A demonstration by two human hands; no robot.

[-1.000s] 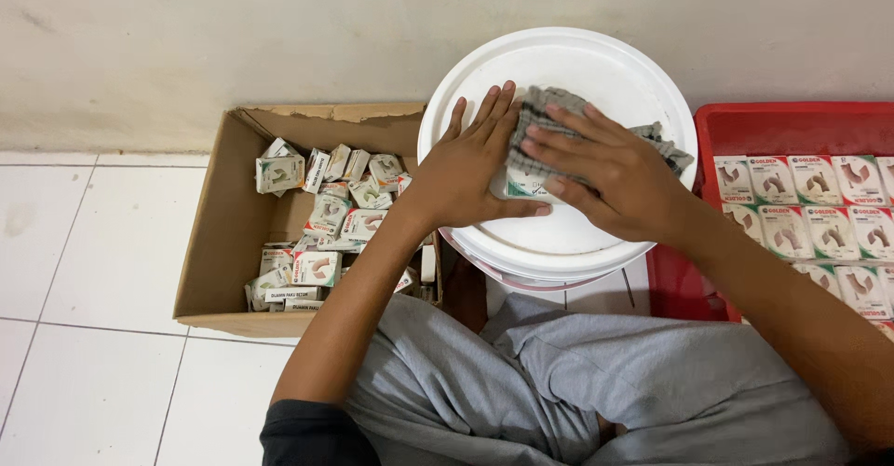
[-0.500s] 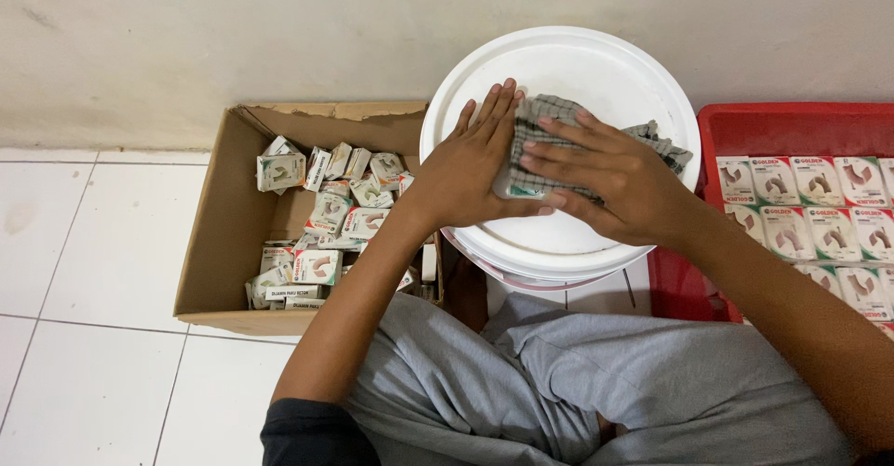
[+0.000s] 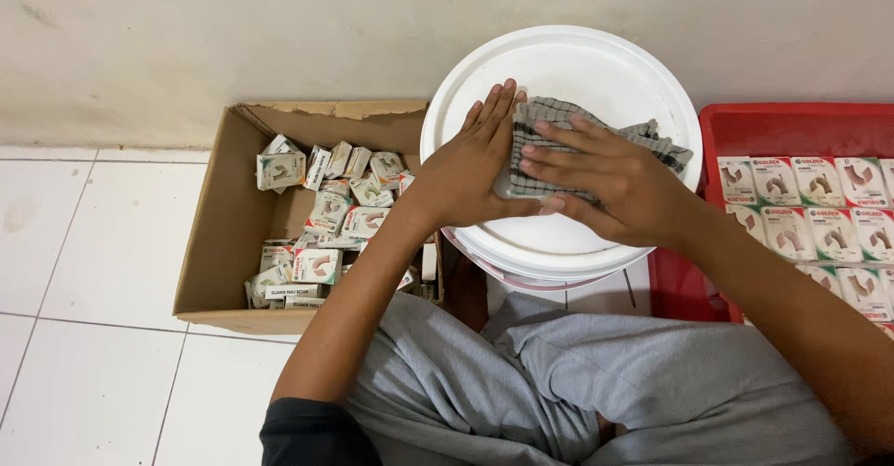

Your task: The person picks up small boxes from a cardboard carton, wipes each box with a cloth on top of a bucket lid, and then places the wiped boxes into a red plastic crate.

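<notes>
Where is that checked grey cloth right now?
In the head view, the checked cloth lies on the white bucket lid, right of centre, under the right hand with the left hand beside it, between the cardboard box and red tray.

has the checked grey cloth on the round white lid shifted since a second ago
Yes, slightly. Under the right hand, the checked grey cloth has slid left across the round white bucket lid, away from the red plastic tray. The left hand stays put.

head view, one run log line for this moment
left hand: flat on cloth edge | right hand: pressing checked cloth | on: white bucket lid
</notes>
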